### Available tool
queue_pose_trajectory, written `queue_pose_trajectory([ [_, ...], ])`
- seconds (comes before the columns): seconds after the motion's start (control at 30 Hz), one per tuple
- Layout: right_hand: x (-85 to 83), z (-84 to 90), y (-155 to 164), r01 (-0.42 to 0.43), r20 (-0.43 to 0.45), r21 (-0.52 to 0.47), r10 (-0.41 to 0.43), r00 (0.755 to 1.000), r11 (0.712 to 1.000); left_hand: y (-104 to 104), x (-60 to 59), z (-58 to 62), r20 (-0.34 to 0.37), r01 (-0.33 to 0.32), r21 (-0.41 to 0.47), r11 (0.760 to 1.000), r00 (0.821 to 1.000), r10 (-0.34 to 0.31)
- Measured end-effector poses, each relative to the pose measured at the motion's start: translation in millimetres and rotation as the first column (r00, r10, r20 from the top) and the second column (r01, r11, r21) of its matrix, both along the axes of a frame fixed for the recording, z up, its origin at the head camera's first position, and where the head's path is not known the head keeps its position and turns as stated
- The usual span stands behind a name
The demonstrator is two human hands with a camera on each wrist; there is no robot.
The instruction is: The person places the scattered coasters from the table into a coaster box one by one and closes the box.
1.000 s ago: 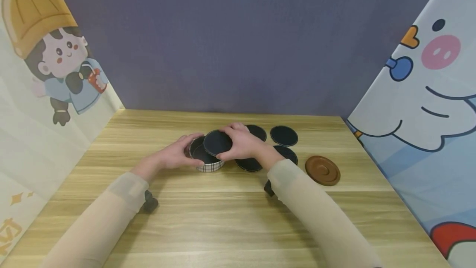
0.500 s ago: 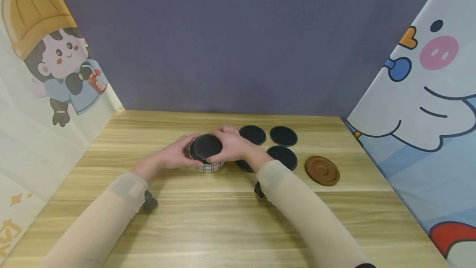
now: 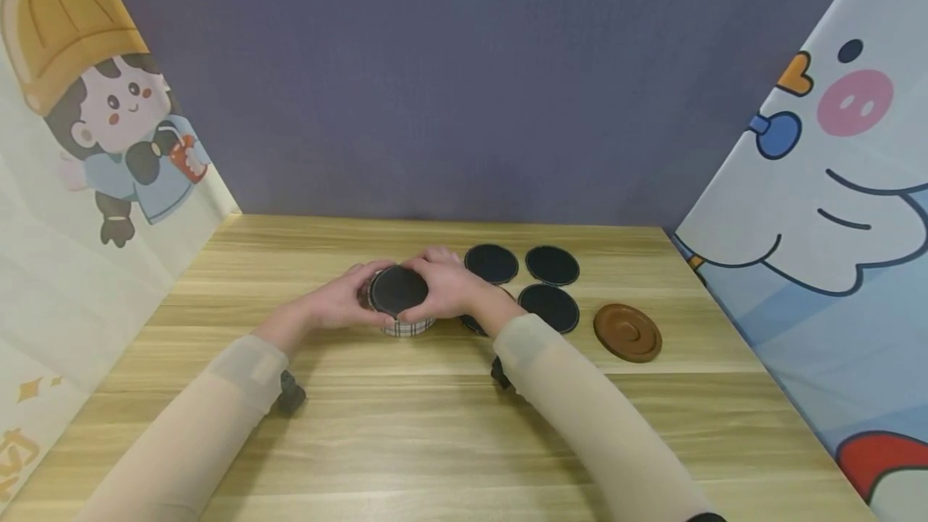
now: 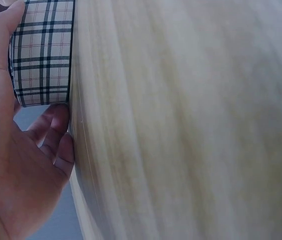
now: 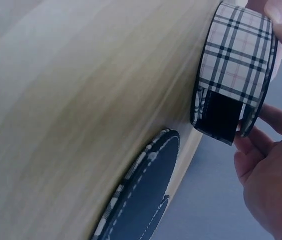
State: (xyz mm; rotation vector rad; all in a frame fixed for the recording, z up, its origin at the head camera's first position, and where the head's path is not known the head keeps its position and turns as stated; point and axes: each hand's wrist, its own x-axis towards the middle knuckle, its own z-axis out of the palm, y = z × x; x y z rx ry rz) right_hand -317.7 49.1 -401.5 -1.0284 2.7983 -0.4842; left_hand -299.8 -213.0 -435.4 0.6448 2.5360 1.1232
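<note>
My left hand (image 3: pixel 337 302) grips the side of a round, plaid-covered coaster holder (image 3: pixel 409 328) standing on the wooden table. A black round coaster (image 3: pixel 397 291) lies over the holder's open top, pinched by my right hand (image 3: pixel 447 290) with the thumb at the near edge and fingers at the far edge. In the left wrist view, the holder's plaid wall (image 4: pixel 43 55) rises beside my left thumb. From the right wrist, a cut-out slot shows in the holder (image 5: pixel 235 60), dark inside. Right fingers curl around its upper rim there.
Several black stitched coasters lie to the right: a back coaster (image 3: pixel 490 263), a far-right coaster (image 3: pixel 553 265), a front coaster (image 3: pixel 548 308), and another partly behind my right wrist. Right of them is a brown round disc (image 3: pixel 627 333) with a raised centre. A dark wall panel (image 3: pixel 449 103) stands behind the table.
My right hand has moved left, bringing the coaster from the holder's right side, tilted, to over its top, where it now lies flatter. The left hand has kept its grip.
</note>
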Motion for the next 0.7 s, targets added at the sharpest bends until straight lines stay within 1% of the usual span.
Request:
queue_pose_trajectory([
  [0.17,0.2,-0.9,0.2,-0.01,-0.009,-0.005,0.01,1.0,1.0,-0.3,-0.7,-1.0,-0.01,0.003,-0.007,1.0,1.0,-0.003],
  [0.37,0.0,-2.0,0.6,-0.016,-0.008,0.001,0.016,1.0,1.0,-0.2,0.9,0.3,0.001,-0.006,0.001,1.0,1.0,0.006],
  [0.7,-0.7,-2.5,1.8,-0.019,-0.011,0.014,0.019,1.0,1.0,-0.3,-0.1,-0.7,-0.019,-0.011,-0.015,1.0,1.0,0.011],
])
